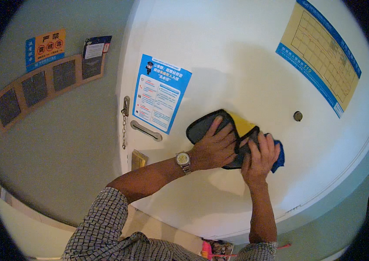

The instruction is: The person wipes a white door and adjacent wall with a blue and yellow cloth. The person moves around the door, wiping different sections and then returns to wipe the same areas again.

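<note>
A grey and yellow microfibre cloth (199,130) with black edging lies against a white door (184,202), one corner folded over to its yellow side. My left hand (215,146) presses the cloth to the door, fingers spread across the grey side; a metal wristwatch is on that wrist. Close beside it, my right hand (260,158) grips the cloth's right part with bent fingers. A dark blue cloth (279,158) sticks out past the right fingers; how it joins the grey one is hidden.
Left of the cloth are a blue notice (161,94), a door chain (124,130), a bar handle (146,130) and a brass lock plate (138,160). A peephole (297,116) and an evacuation plan (321,55) are to the right. A wooden frame rack (49,85) hangs on the grey wall.
</note>
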{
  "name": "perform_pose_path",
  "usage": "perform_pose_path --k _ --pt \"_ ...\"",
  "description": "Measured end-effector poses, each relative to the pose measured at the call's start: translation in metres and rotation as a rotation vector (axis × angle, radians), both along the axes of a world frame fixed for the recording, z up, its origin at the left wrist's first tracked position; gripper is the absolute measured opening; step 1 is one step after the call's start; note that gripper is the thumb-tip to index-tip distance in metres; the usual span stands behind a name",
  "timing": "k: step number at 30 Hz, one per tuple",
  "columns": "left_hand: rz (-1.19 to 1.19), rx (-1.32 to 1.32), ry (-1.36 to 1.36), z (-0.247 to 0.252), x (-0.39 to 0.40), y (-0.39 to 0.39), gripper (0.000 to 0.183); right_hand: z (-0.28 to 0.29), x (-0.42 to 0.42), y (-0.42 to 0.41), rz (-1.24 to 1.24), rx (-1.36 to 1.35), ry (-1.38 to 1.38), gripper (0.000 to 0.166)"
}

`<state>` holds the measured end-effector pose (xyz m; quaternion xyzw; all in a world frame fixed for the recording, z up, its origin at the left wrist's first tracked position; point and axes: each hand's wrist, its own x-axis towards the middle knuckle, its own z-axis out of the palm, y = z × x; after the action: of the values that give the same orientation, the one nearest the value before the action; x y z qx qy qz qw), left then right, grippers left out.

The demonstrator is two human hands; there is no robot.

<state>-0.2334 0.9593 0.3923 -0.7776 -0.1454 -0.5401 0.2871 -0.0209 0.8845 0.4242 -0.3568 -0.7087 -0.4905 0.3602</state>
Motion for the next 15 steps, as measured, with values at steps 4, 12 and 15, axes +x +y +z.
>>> perform_pose_path --k 4,12,15 --pt "-0.010 0.006 -0.033 0.028 0.043 -0.013 0.052 0.029 0.038 -0.009 -0.015 0.048 -0.025 0.030" --pt "-0.049 0.013 0.002 0.079 0.138 -0.047 0.036 0.071 0.135 -0.031 -0.067 0.107 0.014 0.032" --pt "-0.037 0.183 -0.076 0.101 0.183 -0.053 0.034 0.079 0.175 -0.040 -0.124 0.119 0.083 0.044"
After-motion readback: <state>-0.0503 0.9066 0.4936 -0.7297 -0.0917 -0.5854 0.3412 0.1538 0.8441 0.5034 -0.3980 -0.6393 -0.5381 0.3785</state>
